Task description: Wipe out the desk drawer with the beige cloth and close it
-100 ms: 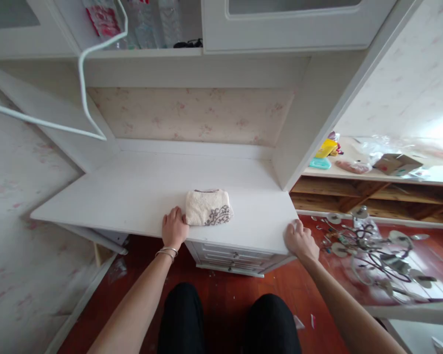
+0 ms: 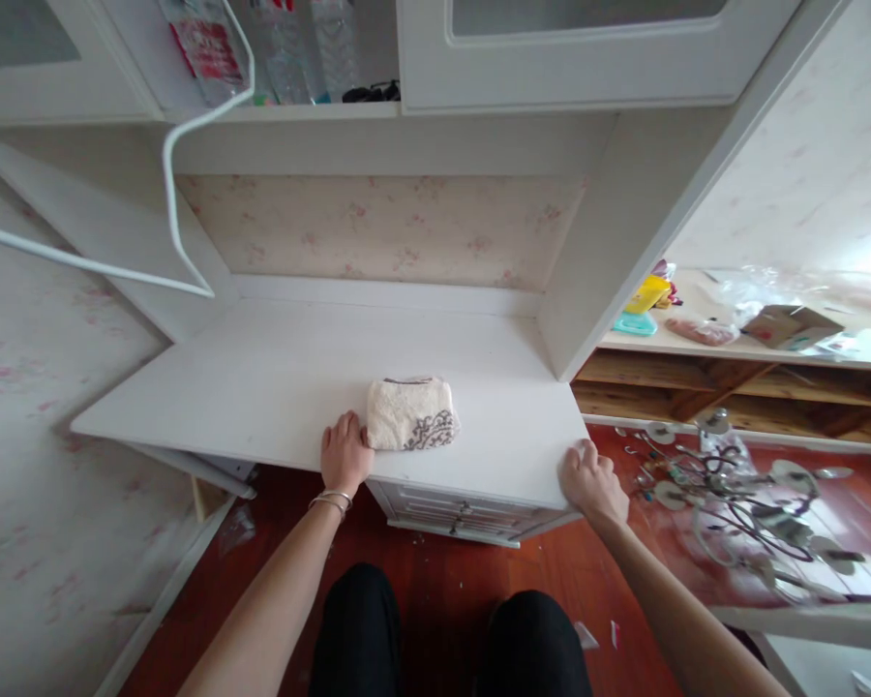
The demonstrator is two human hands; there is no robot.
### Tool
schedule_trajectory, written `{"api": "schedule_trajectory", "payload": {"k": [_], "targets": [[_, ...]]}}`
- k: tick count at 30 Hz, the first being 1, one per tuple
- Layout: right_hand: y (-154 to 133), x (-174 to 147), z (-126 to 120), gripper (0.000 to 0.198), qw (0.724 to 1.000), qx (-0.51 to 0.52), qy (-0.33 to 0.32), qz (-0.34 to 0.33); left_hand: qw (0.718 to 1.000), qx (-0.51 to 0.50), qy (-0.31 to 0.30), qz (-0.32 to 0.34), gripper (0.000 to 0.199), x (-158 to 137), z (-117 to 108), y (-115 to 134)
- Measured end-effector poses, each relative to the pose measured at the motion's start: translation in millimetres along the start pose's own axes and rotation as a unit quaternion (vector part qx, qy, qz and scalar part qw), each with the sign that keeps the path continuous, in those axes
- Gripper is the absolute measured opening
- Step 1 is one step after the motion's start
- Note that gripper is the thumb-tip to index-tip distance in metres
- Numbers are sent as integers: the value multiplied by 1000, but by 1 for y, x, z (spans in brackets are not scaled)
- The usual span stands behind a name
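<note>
A folded cream towel point(image 2: 410, 413) with a grey pattern lies near the front of a white desk top point(image 2: 276, 378). My left hand point(image 2: 345, 453) grips the front edge of the desk top just left of the towel, fingers on top and touching the towel's side. My right hand point(image 2: 589, 481) grips the front right corner of the same desk top. A bracelet sits on my left wrist.
A white drawer unit point(image 2: 465, 508) stands under the desk. White cabinets and a shelf with bottles point(image 2: 290, 48) hang above. A dismantled chandelier point(image 2: 740, 494) lies on the red floor to the right. A wooden bench with clutter point(image 2: 740, 329) stands behind it. My knees are below.
The view shifted slightly; both hands stay on the desk edge and the towel has not moved.
</note>
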State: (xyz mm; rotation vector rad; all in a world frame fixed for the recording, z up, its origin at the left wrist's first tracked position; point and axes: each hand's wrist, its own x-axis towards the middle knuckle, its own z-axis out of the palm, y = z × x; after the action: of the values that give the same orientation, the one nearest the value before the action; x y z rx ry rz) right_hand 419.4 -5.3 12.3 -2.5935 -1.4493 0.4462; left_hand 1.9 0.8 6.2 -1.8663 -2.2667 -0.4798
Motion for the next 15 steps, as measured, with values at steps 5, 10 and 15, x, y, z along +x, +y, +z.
{"api": "schedule_trajectory", "payload": {"k": [5, 10, 15], "targets": [[0, 0, 0, 62, 1000, -1, -1, 1, 1000, 7, -9, 6, 42, 1, -2, 0], [2, 4, 3, 60, 1000, 15, -2, -4, 1000, 8, 12, 16, 42, 0, 5, -4], [11, 8, 7, 59, 997, 71, 23, -5, 999, 2, 32, 16, 40, -3, 10, -5]]}}
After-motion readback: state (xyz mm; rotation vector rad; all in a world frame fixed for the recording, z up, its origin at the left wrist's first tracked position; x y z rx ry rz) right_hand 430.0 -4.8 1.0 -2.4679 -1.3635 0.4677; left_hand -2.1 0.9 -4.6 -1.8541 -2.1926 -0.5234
